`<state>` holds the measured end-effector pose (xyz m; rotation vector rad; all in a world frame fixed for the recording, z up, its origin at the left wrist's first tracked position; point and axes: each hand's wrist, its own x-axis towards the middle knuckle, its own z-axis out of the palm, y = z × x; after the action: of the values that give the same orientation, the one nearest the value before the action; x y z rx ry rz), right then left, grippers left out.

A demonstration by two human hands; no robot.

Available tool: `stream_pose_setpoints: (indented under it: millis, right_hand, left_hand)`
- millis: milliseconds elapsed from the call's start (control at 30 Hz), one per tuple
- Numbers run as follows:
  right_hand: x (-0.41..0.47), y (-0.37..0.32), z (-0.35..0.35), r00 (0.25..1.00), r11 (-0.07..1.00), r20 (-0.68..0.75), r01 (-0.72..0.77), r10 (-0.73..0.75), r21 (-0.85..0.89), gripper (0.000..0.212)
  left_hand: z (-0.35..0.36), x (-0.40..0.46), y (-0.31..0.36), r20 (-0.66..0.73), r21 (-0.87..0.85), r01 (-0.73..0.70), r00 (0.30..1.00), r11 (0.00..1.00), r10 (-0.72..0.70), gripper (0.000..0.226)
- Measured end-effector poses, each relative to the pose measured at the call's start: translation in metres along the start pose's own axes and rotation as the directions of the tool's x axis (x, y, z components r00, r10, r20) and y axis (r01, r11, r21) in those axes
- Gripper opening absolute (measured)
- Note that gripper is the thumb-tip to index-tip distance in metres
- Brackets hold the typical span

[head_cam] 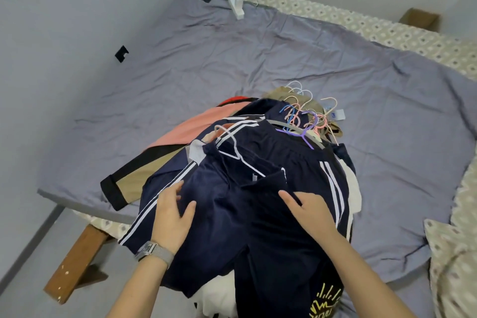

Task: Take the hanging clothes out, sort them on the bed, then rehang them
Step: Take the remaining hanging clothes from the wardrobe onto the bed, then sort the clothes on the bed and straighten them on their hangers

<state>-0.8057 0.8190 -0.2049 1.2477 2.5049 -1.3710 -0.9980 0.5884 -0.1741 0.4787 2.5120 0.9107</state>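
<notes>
While the pile of clothes [258, 162] lies heaped at the near edge of the bed [258, 54], the top piece is a pair of navy shorts [247, 204] with white side stripes, on a white hanger [233, 148] whose hook points away toward the left. Both hands rest flat on it: the left hand [173, 214] lies open on the left leg with fingers spread and a watch [152, 252] on the wrist, and the right hand [307, 209] lies open on the right side, index finger stretched toward the waistband. Neither grips anything.

Under the shorts sit more navy striped garments, a coral top [185, 129], a tan piece with black bands [129, 183] and something white, while a tangle of coloured hanger hooks [307, 116] bunches at the far end of the heap.

The step in hand looks like sorting. To do it well, I would lift the shorts by the hanger rather than the cloth, check that the hook is clear of the tangled ones, and lay the piece on the open grey sheet [284, 59] well apart from the heap, like with like. Pulling on fabric alone risks dragging neighbours along or slipping the shorts off the hanger.
</notes>
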Motion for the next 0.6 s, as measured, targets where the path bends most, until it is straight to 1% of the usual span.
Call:
stream_pose_setpoints:
  millis: [67,167,200,267,333,400,467,500,600]
  right_hand:
    - [-0.016,-0.003,-0.014,0.999,1.0,0.047,0.003,-0.003,0.007,0.059]
    - [-0.032,-0.007,-0.038,0.997,0.998,0.07,-0.041,0.037,0.054,0.058]
    - [-0.037,-0.009,-0.045,0.996,0.996,0.079,-0.052,0.046,0.068,0.058]
    - [-0.049,-0.012,-0.055,0.994,0.996,0.101,-0.049,0.042,0.075,0.059]
    - [-0.064,-0.015,-0.062,0.993,0.996,0.12,-0.034,0.024,0.08,0.059]
    - [-0.084,-0.018,-0.068,0.993,0.997,0.116,-0.008,-0.001,0.082,0.059]
    - [-0.109,-0.02,-0.074,0.998,0.997,0.067,0.005,-0.01,0.08,0.056]
    - [-0.124,-0.021,-0.077,0.999,0.996,0.034,-0.002,-0.001,0.088,0.055]
    - [-0.174,-0.02,-0.086,0.994,0.99,-0.084,-0.066,0.076,0.122,0.054]
  left_hand:
    - [-0.006,0.008,0.009,-0.031,-0.019,-0.09,0.996,0.996,0.089,0.06]
    - [-0.01,0.017,0.027,0.032,-0.085,-0.171,0.984,0.982,0.174,0.07]
    - [-0.011,0.018,0.035,0.053,-0.053,-0.222,0.973,0.974,0.225,0.073]
    - [-0.01,0.017,0.051,0.079,0.144,-0.359,0.933,0.922,0.351,0.074]
    - [-0.011,0.015,0.066,0.121,0.292,-0.43,0.903,0.854,0.413,0.066]
    - [-0.013,0.012,0.074,0.129,0.347,-0.455,0.889,0.82,0.439,0.047]
    - [-0.018,0.009,0.073,0.162,0.353,-0.486,0.873,0.799,0.46,0.021]
    - [-0.02,0.005,0.073,0.209,0.347,-0.51,0.86,0.787,0.466,0.013]
    - [-0.021,-0.017,0.078,0.345,0.29,-0.611,0.785,0.737,0.515,0.011]
